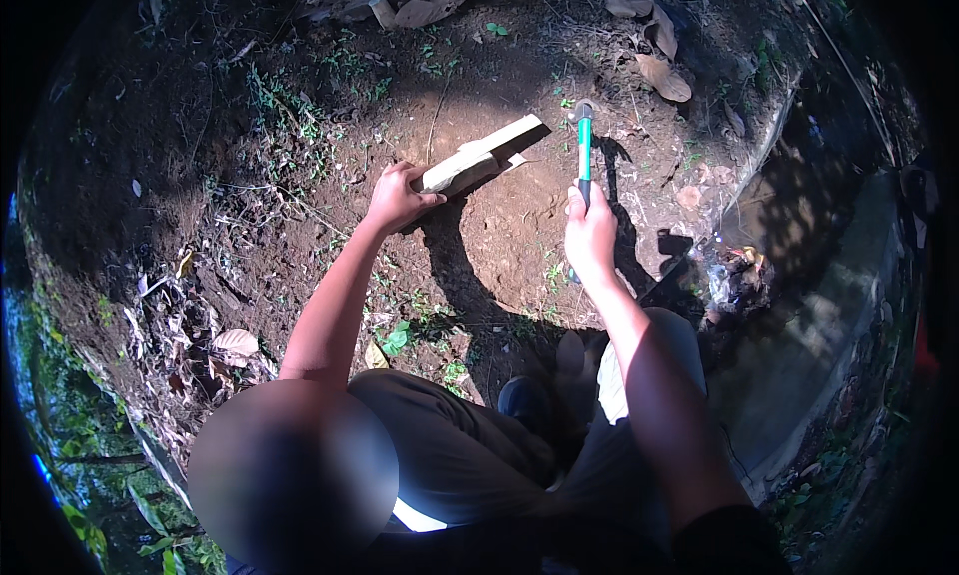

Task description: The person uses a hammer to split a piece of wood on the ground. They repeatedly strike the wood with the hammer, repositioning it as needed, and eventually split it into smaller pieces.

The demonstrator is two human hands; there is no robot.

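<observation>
My left hand (397, 197) is closed around the near end of some pale wooden pieces (468, 162), which look like split strips lying together at a slant. Their far ends point up and to the right, just over the bare soil. My right hand (591, 230) grips a hammer (584, 145) by its green and black handle. The hammer stands apart from the wood, to its right, with the metal head pointing away from me. How the wooden pieces are joined, if at all, I cannot tell.
Brown soil (509, 235) with small weeds spreads around the hands. Dry leaves lie at the far right (661, 78) and at the left (236, 342). A concrete-edged channel (799, 215) with dark water runs along the right, a clump of debris (737, 275) beside it. My bent knees are close below.
</observation>
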